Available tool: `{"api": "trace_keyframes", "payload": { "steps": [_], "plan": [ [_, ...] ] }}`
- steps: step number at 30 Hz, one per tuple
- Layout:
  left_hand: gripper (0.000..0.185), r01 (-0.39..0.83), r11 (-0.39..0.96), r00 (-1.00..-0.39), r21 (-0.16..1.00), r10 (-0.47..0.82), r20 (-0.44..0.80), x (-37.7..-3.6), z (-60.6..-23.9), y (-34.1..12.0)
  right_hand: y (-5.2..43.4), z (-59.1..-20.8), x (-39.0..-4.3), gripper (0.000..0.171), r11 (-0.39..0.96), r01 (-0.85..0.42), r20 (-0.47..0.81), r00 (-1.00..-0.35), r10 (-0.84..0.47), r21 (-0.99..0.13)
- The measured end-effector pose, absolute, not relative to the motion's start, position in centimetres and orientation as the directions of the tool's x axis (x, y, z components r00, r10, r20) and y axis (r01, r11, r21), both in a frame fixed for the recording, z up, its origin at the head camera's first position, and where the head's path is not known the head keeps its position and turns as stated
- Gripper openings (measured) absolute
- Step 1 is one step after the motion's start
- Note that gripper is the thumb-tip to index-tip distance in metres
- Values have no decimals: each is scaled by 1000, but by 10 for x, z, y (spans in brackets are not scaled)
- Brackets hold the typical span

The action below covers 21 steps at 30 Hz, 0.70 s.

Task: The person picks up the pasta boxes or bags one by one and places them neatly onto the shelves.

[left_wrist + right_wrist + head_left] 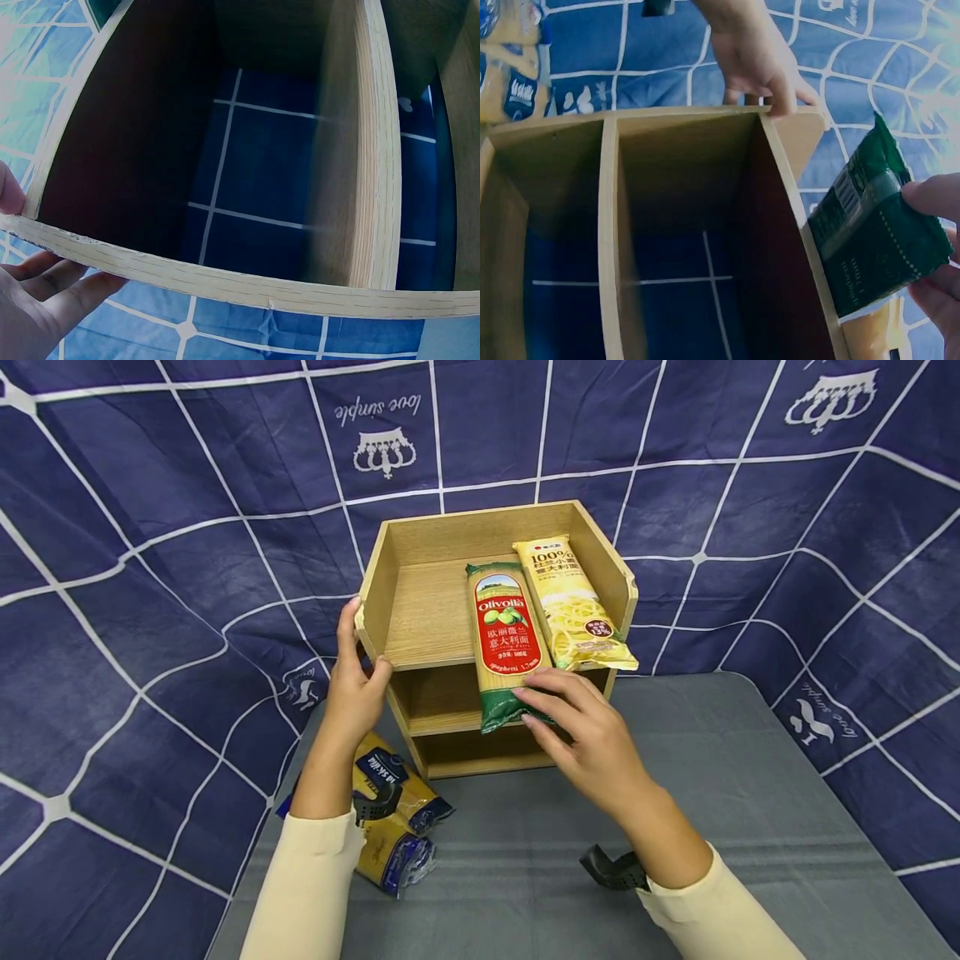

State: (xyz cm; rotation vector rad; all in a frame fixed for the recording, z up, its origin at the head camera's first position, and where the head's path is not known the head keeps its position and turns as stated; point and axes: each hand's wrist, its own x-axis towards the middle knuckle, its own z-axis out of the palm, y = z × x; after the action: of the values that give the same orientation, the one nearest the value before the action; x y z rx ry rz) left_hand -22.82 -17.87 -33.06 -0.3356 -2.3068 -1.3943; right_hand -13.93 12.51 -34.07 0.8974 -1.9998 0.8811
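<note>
A wooden shelf unit (435, 652) has an open top tray and two compartments below. My left hand (356, 685) grips the front of its left side panel, thumb inside and fingers outside. On the top tray lies a spaghetti pack (510, 627) with a red label and green ends, its near end jutting past the front edge. My right hand (588, 739) holds that near end. In the right wrist view, the pack's green underside (870, 232) shows between thumb and fingers. Right beside it, a yellow pasta pack (573, 606) lies along the right wall.
Yellow and blue pasta packs (401, 789) lie on the grey table surface (525, 868) at the shelf's left, partly behind my left forearm. Blue cloth (487, 435) with white lines hangs behind and at both sides. The lower compartments (255, 172) contain no packs.
</note>
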Motion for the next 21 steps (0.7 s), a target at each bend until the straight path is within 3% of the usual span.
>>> {"api": "trace_keyframes", "payload": {
  "steps": [14,21],
  "plan": [
    [84,408,462,-885,788,-11,466,-229,-330,-178,116,-331,-156,37,640,-759,813,-445,-376,-120],
    [83,389,450,-898,804,-12,441,-223,-325,-175,112,-325,-162,35,686,-721,786,-481,-388,-102]
  ]
}}
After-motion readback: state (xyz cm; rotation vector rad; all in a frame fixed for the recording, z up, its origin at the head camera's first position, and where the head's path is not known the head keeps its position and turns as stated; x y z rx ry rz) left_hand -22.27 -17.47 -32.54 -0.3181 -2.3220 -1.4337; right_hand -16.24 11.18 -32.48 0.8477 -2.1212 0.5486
